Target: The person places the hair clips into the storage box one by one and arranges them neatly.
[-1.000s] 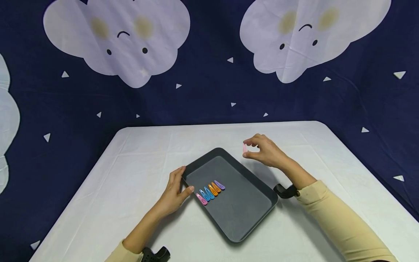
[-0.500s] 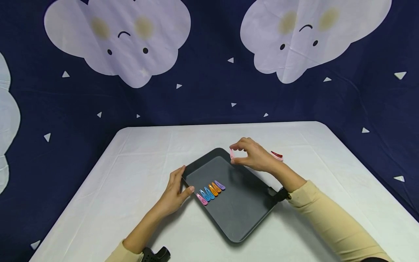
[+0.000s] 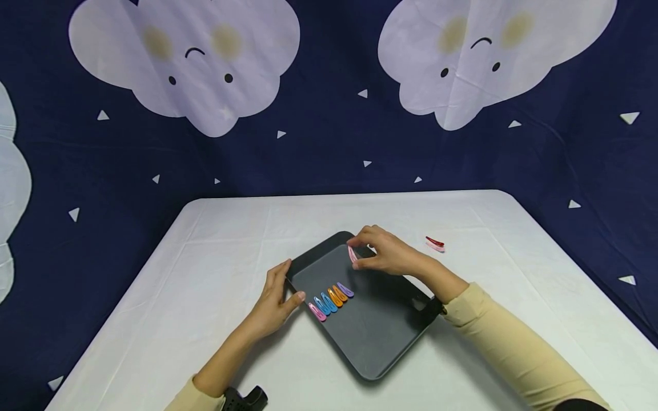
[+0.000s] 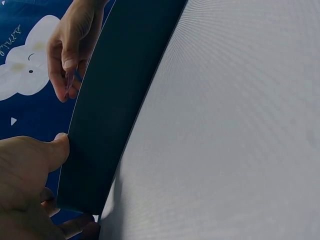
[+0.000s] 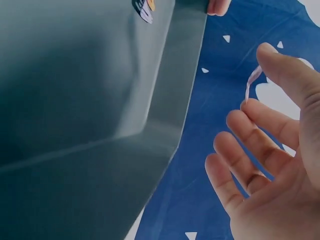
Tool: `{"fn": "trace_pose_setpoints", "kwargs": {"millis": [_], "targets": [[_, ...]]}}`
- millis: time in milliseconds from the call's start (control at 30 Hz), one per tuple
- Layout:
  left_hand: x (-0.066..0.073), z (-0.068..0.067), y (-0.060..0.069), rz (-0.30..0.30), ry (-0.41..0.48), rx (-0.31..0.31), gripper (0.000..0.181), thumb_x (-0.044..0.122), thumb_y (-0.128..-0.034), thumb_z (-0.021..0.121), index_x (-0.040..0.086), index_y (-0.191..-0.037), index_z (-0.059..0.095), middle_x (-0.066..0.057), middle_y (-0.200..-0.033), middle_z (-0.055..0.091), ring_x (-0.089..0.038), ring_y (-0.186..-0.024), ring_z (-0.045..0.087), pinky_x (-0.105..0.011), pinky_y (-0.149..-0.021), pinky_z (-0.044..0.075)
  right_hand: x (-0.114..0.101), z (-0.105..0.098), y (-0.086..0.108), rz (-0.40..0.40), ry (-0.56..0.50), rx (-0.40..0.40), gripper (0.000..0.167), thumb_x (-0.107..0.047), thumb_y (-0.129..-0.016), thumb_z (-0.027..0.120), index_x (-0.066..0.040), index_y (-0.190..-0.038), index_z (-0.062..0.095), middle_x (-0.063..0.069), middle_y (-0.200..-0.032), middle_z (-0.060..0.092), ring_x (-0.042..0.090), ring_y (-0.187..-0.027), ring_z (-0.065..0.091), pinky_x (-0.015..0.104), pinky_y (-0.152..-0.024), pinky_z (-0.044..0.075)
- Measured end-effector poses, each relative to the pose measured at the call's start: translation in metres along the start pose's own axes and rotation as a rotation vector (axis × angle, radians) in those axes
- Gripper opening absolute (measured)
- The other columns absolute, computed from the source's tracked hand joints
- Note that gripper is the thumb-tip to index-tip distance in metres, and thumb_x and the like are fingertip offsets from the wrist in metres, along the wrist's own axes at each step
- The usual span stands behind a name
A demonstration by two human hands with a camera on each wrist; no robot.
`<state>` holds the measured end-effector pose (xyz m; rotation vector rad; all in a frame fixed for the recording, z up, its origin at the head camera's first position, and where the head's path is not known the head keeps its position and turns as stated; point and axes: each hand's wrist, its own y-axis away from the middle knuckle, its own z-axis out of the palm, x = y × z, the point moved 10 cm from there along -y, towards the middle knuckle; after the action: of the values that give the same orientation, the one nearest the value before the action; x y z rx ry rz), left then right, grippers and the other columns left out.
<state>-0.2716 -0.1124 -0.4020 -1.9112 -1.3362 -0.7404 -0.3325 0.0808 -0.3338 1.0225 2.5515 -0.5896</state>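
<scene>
In the head view a dark grey tray point(image 3: 375, 348) lies at an angle on the table. My left hand point(image 3: 272, 305) holds its left corner, thumb at the rim. Over the far part of the tray, my right hand point(image 3: 388, 251) pinches a light pink hair clip point(image 3: 352, 254) between thumb and fingertip. The right wrist view shows that same hair clip point(image 5: 253, 80) edge-on, the other fingers spread apart. Inside the tray, near its left side, runs a slanted row: a pink hair clip point(image 3: 317, 312), two blue ones, two orange ones and a purple hair clip point(image 3: 345, 290).
On the white table point(image 3: 231, 240), right of the tray, a red hair clip point(image 3: 434, 241) and a pale pink clip point(image 3: 435, 248) lie side by side. A dark blue curtain point(image 3: 319, 160) with cloud prints hangs behind the table's far edge.
My right hand has moved left and toward me with the pink hair clip, from beyond the tray to above it. The two clips behind it came into view. My left hand stays put.
</scene>
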Motion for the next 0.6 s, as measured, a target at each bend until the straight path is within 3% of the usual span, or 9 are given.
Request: {"fn": "trace_pose_setpoints", "kwargs": {"millis": [300, 600], "targets": [[-0.001, 0.001, 0.0, -0.008, -0.001, -0.004, 0.078, 0.021, -0.0907, 0.062, 0.0, -0.149, 0.016, -0.022, -0.149, 0.02, -0.044, -0.14, 0.022, -0.061, -0.111, 0.021, -0.003, 0.024, 0.002, -0.073, 0.016, -0.137, 0.045, -0.034, -0.083, 0.071, -0.01, -0.12, 0.064, 0.0, -0.111, 0.062, 0.016, -0.103, 0.056, 0.035, -0.088, 0.048], [0.001, 0.0, 0.0, -0.009, -0.006, -0.004, 0.077, 0.02, -0.0908, 0.062, 0.0, -0.149, 0.015, -0.022, -0.149, 0.019, -0.044, -0.14, 0.022, -0.061, -0.112, 0.021, 0.001, 0.042, 0.004, -0.049, -0.001, -0.226, 0.043, -0.031, -0.083, 0.071, -0.011, -0.12, 0.064, -0.002, -0.111, 0.062, 0.015, -0.101, 0.059, 0.033, -0.088, 0.049]]}}
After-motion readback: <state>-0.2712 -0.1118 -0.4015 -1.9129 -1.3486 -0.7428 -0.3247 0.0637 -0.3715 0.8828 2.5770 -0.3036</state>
